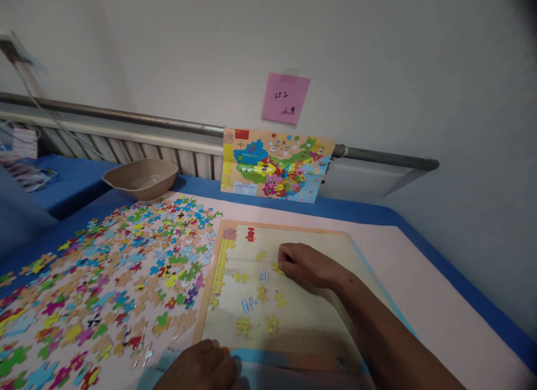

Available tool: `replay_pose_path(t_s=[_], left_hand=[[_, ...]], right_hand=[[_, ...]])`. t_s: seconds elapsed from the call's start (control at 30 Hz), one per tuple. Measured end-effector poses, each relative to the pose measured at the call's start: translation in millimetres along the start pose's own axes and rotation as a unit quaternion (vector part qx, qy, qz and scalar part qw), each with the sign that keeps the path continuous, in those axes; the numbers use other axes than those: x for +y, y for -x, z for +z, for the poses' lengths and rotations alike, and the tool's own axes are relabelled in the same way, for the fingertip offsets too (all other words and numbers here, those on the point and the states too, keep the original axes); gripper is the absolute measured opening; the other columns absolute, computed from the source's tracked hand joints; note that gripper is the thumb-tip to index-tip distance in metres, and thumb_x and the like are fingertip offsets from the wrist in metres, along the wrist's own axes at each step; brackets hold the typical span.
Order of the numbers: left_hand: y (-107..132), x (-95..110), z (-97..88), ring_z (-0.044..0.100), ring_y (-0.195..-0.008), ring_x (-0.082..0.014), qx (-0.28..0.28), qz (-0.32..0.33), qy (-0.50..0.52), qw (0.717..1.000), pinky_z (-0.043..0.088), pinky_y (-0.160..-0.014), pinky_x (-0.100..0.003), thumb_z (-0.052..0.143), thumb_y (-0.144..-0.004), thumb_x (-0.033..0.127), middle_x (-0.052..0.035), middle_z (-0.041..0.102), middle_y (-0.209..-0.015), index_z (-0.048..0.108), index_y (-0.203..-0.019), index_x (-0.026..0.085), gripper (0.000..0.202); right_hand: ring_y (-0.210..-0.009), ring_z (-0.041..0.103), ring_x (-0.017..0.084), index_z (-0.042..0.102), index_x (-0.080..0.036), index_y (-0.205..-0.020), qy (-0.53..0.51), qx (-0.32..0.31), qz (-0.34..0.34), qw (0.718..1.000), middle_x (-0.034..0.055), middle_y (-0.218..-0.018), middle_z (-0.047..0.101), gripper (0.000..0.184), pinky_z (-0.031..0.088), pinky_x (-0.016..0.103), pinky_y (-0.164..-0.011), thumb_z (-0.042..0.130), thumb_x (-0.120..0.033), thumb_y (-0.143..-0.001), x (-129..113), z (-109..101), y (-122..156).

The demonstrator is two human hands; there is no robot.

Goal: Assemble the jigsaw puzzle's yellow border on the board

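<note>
My right hand point(305, 264) is closed over a pale puzzle board point(310, 317), its fingers curled down at a yellow puzzle piece point(276, 266) partly covered by the fingertips. My left hand point(203, 367) rests curled by the board's front left corner, its fingertips hidden; whether it holds anything does not show. Several loose yellow pieces point(241, 325) lie about the board, along with blue-and-white lettered pieces point(249, 305). Joined yellow pieces point(220, 267) run down the inside of the left border, and red pieces point(250, 234) sit near the top.
Many loose coloured puzzle pieces point(138, 255) spread across the table on the left. Behind them stands a beige basin point(145, 180). A printed map picture point(277, 166) leans against the wall rail point(386, 158), below a pink note point(286, 98). Blue table edging point(356, 210) surrounds the pale surface.
</note>
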State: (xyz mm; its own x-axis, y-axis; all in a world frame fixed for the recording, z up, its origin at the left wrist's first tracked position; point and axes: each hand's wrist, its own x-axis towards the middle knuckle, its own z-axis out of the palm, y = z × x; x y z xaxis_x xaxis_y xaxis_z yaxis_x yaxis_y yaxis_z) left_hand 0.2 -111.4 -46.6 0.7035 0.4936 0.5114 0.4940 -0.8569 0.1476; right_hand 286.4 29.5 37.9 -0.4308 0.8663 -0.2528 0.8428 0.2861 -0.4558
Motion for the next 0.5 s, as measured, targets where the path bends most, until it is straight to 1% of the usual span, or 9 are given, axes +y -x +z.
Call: replay_pose_path(t_s=[0.07,0.2,0.3,0.37,0.43,0.47,0.5], left_hand=[[-1.6,0.0,-0.1,0.056,-0.056,-0.0137,0.017,-0.012,0.002,1.000,0.042,-0.057,-0.029,0.015,-0.119,0.032,0.0041,0.060,-0.068,0.049,-0.082,0.023,0.051],[-1.0,-0.3,2.4,0.055,-0.053,-0.0134,0.036,-0.016,-0.012,0.999,0.040,-0.054,-0.029,0.015,-0.119,0.033,0.0037,0.058,-0.065,0.048,-0.081,0.023,0.051],[4.2,-0.2,12.6,0.057,-0.055,-0.0135,0.036,-0.016,-0.018,0.999,0.043,-0.057,-0.027,0.021,-0.119,0.033,0.0025,0.061,-0.067,0.050,-0.082,0.023,0.048],[8.2,0.0,21.8,0.056,-0.053,-0.0138,0.041,-0.022,-0.021,0.999,0.044,-0.058,-0.027,0.023,-0.119,0.035,0.0023,0.061,-0.066,0.049,-0.081,0.023,0.048],[11.2,0.0,27.8,0.051,-0.048,-0.0145,0.091,-0.037,-0.027,0.995,0.041,-0.054,-0.029,0.016,-0.119,0.035,0.0029,0.055,-0.059,0.045,-0.077,0.024,0.053],[12.0,-0.1,28.5,0.051,-0.048,-0.0148,0.088,-0.042,-0.029,0.995,0.040,-0.053,-0.029,0.016,-0.119,0.035,0.0027,0.055,-0.059,0.045,-0.077,0.024,0.052],[12.5,-0.3,27.6,0.053,-0.051,-0.0141,0.060,-0.033,-0.026,0.997,0.042,-0.055,-0.028,0.023,-0.119,0.036,0.0023,0.058,-0.063,0.047,-0.078,0.024,0.049]], right_hand=[[-0.068,0.049,0.016,0.051,-0.022,-0.075,-0.009,0.002,0.002,1.000,-0.0013,-0.075,0.062,0.016,0.030,0.029,-0.062,0.055,-0.011,-0.086,-1.3,-0.7,1.3],[-0.066,0.045,0.015,0.049,-0.022,-0.074,-0.026,0.003,0.006,1.000,-0.0027,-0.071,0.059,0.017,0.028,0.028,-0.060,0.054,-0.010,-0.085,-2.5,-0.5,1.3],[-0.065,0.044,0.014,0.050,-0.022,-0.074,-0.037,0.002,0.011,0.999,-0.0031,-0.070,0.058,0.017,0.028,0.028,-0.059,0.055,-0.009,-0.083,-1.9,0.7,-0.4],[-0.065,0.045,0.014,0.051,-0.022,-0.075,-0.045,0.002,0.016,0.999,-0.0033,-0.070,0.058,0.016,0.028,0.028,-0.058,0.055,-0.008,-0.082,-1.2,1.4,-1.2],[-0.065,0.044,0.014,0.051,-0.022,-0.075,-0.055,-0.001,0.019,0.998,-0.0036,-0.069,0.057,0.016,0.028,0.027,-0.057,0.056,-0.008,-0.081,-0.3,1.9,-1.8],[-0.064,0.044,0.014,0.051,-0.022,-0.075,-0.059,-0.001,0.020,0.998,-0.0037,-0.069,0.057,0.016,0.028,0.027,-0.057,0.056,-0.008,-0.080,0.3,2.1,-2.1],[-0.064,0.044,0.014,0.051,-0.022,-0.075,-0.064,-0.001,0.020,0.998,-0.0038,-0.069,0.057,0.016,0.029,0.027,-0.057,0.056,-0.008,-0.080,1.0,2.3,-2.4]])
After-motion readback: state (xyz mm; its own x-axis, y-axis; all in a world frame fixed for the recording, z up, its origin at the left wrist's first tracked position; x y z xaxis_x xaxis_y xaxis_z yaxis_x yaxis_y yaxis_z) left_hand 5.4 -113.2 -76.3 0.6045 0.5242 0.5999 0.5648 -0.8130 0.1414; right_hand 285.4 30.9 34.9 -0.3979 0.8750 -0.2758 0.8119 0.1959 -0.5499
